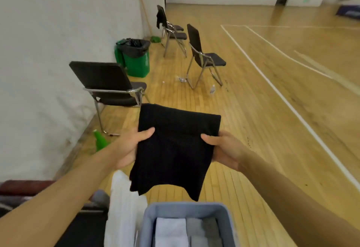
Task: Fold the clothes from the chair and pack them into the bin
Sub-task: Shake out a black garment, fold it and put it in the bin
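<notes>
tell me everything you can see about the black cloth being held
The black cloth is dark, matte and looks knitted or ribbed. It is folded into a rough rectangle and held up in the air above the bin. The left hand and right hand grip its side edges, thumbs on top. Its lower edge hangs loose and uneven.

Indoor sports hall. Polished wooden strip floor (pixel 253 94) marked with white court lines (pixel 280 94); tall plain white wall (pixel 48 51) along the left side. Black folding chairs (pixel 202 55) with metal legs scattered near that wall, beside a green trash bin (pixel 136 61) lined with a black bag. Broom (pixel 145 14) leaning in the corner.
</notes>
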`<state>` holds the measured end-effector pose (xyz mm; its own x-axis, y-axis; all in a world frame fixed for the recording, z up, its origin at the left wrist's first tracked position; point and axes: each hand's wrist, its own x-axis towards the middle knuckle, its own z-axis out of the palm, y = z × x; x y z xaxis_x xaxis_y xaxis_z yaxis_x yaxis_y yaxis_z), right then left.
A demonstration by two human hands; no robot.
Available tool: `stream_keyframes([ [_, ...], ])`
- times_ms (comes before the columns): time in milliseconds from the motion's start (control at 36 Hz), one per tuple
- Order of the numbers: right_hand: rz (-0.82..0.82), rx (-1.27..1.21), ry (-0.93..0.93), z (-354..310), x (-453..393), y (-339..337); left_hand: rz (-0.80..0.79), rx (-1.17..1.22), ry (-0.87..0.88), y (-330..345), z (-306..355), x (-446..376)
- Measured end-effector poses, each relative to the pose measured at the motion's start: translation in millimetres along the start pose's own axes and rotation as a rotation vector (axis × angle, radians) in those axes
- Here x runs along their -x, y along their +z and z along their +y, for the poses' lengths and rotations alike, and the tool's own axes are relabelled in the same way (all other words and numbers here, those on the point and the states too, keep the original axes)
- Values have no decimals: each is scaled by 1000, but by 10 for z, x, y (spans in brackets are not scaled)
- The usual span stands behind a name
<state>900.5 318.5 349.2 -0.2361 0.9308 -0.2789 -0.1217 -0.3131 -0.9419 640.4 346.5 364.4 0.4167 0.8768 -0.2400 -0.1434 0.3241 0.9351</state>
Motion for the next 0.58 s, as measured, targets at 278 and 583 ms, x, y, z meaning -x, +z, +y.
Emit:
stream_keyframes([
  [278,322,97,145,2919,-643,-741,35,-106,-231,-615,-3090,-941],
  [583,426,192,310,5094,-674,-1277,105,-74,-416,-781,-5507,-1138],
])
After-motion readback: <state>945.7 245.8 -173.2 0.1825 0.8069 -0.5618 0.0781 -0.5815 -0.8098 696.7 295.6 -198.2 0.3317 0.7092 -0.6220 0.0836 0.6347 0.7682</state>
